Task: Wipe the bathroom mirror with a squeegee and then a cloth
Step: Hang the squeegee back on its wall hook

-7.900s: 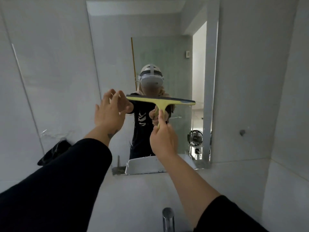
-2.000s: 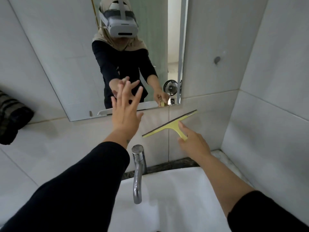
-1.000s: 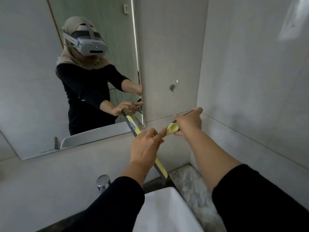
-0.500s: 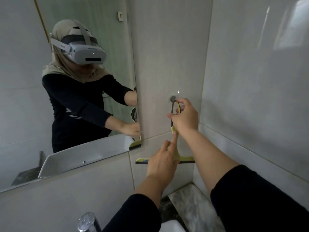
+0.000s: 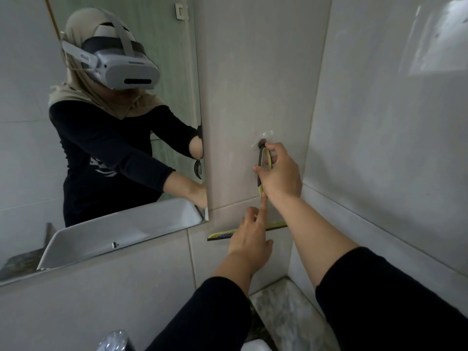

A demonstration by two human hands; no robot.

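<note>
The wall tiles (image 5: 379, 122) look smooth and glossy, the mirror (image 5: 30, 173) reflective glass. The squeegee (image 5: 220, 235) looks like yellow plastic with a dark rubber edge. The counter (image 5: 286, 315) looks like mottled stone.

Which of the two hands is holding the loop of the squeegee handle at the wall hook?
The right hand; the left hand only touches the squeegee lower down.

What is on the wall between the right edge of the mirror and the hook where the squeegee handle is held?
Nothing: in the head view, only bare tile wall lies between the mirror and the hook.
</note>
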